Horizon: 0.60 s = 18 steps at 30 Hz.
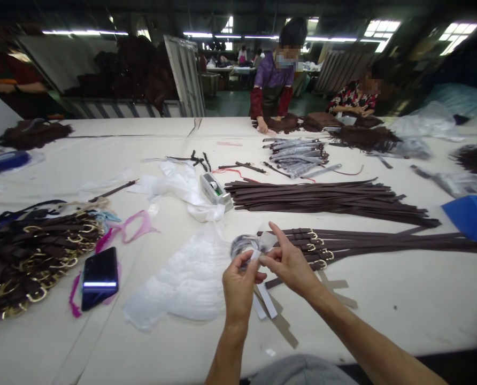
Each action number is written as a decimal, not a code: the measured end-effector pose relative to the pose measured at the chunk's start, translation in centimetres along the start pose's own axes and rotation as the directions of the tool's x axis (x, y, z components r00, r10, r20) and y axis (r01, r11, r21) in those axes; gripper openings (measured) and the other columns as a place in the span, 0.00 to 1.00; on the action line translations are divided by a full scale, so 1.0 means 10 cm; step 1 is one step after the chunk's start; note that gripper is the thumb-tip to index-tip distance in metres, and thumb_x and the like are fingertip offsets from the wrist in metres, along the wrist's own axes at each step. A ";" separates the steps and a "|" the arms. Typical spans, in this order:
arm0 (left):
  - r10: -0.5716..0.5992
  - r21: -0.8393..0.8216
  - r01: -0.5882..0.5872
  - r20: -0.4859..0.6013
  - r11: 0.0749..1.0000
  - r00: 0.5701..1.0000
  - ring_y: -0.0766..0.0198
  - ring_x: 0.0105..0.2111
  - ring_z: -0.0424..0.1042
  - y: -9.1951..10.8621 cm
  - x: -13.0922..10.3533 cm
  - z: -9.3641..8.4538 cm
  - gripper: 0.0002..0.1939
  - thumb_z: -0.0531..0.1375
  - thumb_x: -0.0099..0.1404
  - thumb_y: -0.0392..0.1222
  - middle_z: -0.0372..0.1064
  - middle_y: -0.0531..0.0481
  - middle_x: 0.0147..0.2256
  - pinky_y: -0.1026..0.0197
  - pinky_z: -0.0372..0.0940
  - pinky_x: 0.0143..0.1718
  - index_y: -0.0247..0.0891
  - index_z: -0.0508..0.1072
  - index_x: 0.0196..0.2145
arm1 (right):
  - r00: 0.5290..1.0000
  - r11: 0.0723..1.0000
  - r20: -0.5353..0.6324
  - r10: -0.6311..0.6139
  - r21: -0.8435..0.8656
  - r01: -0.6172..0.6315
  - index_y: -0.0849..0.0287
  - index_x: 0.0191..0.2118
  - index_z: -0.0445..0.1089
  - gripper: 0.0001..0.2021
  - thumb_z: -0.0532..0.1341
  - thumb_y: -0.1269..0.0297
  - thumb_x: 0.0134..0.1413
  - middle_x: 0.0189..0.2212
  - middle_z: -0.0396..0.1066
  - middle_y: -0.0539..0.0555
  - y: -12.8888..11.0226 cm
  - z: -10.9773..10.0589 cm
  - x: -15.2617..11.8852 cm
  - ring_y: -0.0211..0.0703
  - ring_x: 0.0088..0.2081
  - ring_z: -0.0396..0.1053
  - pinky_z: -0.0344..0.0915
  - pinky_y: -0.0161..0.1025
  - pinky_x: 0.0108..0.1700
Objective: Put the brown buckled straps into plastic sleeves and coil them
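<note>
Both hands meet over the near middle of the table. My left hand (pixel 240 283) is closed, pinching a small white strip (pixel 255 255) between thumb and fingertips. Thumb and fingers of my right hand (pixel 292 262) close on the strip's other side, its index finger pointing up. Just behind the fingertips lies a dark coil (pixel 242 244) that looks wrapped in clear plastic. White paper strips (pixel 267 300) and tan strips (pixel 284 327) lie under the hands. Dark brown belts with gold buckles (pixel 322 254) extend to the right behind my right hand.
White plastic bags (pixel 178 278) are spread left of my hands, with a tape dispenser (pixel 214 191) behind. A phone (pixel 99 278) and piled buckled straps (pixel 41 256) lie left. Brown straps (pixel 327 200) stretch across the right, near a blue object (pixel 473 216). Co-workers (pixel 276 80) work across the table.
</note>
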<state>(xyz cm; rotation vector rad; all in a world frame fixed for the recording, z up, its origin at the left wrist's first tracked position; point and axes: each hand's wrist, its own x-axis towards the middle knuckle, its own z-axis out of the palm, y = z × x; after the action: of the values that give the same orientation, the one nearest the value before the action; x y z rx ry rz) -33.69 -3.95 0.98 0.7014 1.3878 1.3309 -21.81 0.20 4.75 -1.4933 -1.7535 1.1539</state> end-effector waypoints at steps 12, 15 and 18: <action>-0.252 -0.335 0.344 0.287 0.877 0.924 0.70 0.12 0.67 0.10 -0.03 0.19 0.16 0.63 0.53 0.47 0.71 0.55 0.24 0.69 0.63 0.13 0.35 0.64 0.34 | 0.996 0.833 0.067 -0.065 0.553 0.017 0.55 0.63 0.36 0.46 0.65 0.60 0.44 0.22 0.60 0.43 0.30 -0.15 -0.03 0.31 0.24 0.58 0.56 0.31 0.27; -0.230 -0.292 0.295 0.237 0.910 0.944 0.69 0.12 0.66 0.07 -0.09 0.33 0.16 0.62 0.54 0.49 0.67 0.57 0.19 0.70 0.62 0.13 0.36 0.63 0.32 | 0.998 0.825 0.003 -0.060 0.563 0.048 0.54 0.62 0.43 0.42 0.65 0.61 0.44 0.22 0.56 0.42 0.40 -0.16 -0.05 0.30 0.23 0.54 0.53 0.30 0.25; -0.183 -0.161 0.212 0.180 0.964 0.967 0.69 0.13 0.67 0.03 -0.21 0.48 0.17 0.60 0.56 0.52 0.65 0.57 0.15 0.70 0.62 0.15 0.35 0.65 0.34 | 0.996 0.835 -0.083 -0.025 0.547 0.067 0.54 0.60 0.50 0.38 0.65 0.62 0.43 0.21 0.54 0.42 0.49 -0.19 -0.08 0.30 0.23 0.52 0.51 0.29 0.24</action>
<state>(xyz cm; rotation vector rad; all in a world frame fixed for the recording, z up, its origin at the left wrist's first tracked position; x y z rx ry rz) -28.74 -4.16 2.62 0.5236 1.1577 1.1944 -17.62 -0.09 1.48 -1.1140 -1.2442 1.4077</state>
